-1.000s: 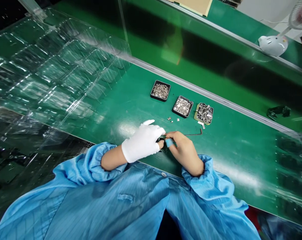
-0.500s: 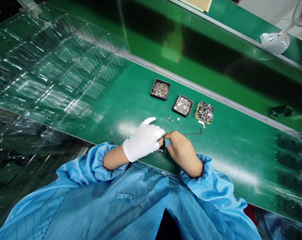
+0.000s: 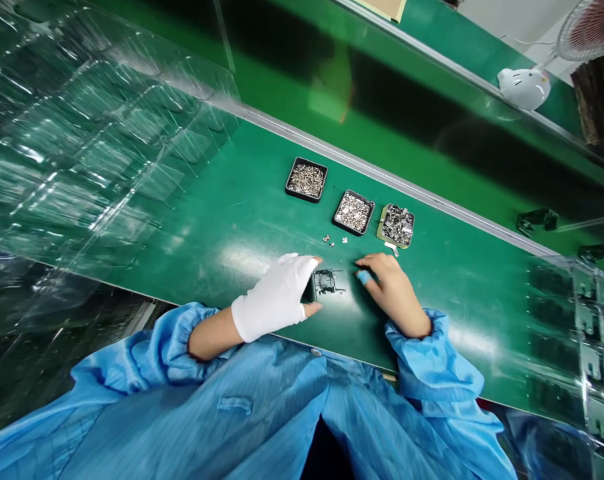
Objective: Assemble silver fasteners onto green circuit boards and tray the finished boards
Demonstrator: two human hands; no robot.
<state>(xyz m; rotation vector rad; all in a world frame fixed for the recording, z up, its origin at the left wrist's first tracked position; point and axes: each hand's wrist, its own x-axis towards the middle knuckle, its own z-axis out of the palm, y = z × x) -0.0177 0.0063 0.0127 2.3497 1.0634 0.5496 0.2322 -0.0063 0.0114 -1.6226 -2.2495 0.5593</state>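
A small dark part with an open frame (image 3: 326,283) lies on the green table near its front edge. My left hand (image 3: 278,293), in a white glove with bare fingertips, is at the part's left side, thumb and fingers spread around that end; whether they touch it is unclear. To the right of the part, my right hand (image 3: 393,288) is bare with blue tape on one finger. Its fingers are apart, with nothing between them. A few tiny metal pieces (image 3: 345,240) lie beyond the hands.
Three small trays of metal pieces stand further back: left (image 3: 307,180), middle (image 3: 353,213) and right (image 3: 396,225). Clear plastic trays (image 3: 132,133) cover the left side. More trays holding parts (image 3: 589,353) are at the right. A fan (image 3: 525,88) stands beyond the ledge.
My right hand has moved right, away from my left hand, and its fingers have opened. The dark part now shows between the hands. The thin rod at the right hand is no longer visible.
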